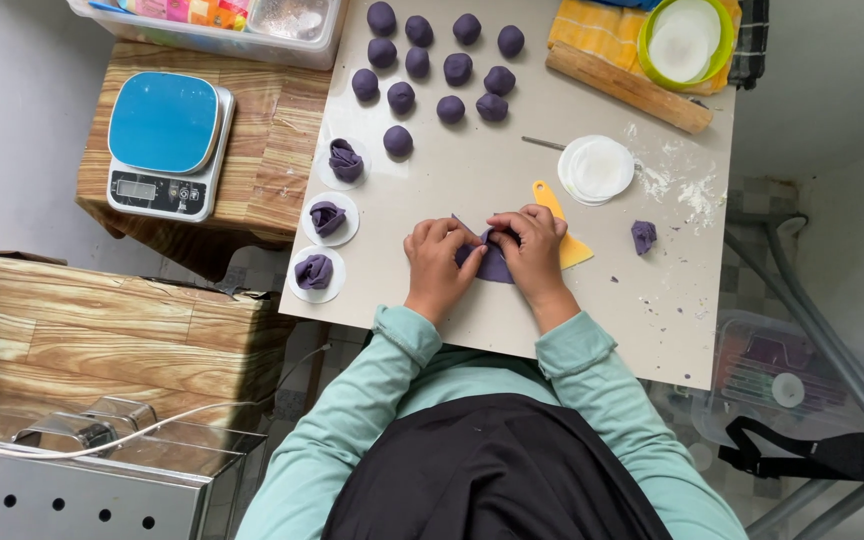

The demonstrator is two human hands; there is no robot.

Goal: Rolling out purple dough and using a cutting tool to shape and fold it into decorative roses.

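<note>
Head view shows your left hand [436, 262] and right hand [533, 250] curled side by side, fingertips pinching the flat purple dough piece [493, 264] between them on the pale board [512, 180]. Both wrists angle inward from mint sleeves. Just beside your right hand lies a yellow plastic scraper [564, 238].

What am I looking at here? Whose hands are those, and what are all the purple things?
The one picture comes from a camera on a person's head, looking down at a pale work board. The left hand and right hand pinch a flat purple dough piece together. Behind them lie round purple dough balls. To the left, three folded purple dough shapes sit on white paper circles. A yellow plastic scraper, a wooden rolling pin and a blue-topped kitchen scale are nearby.
</note>
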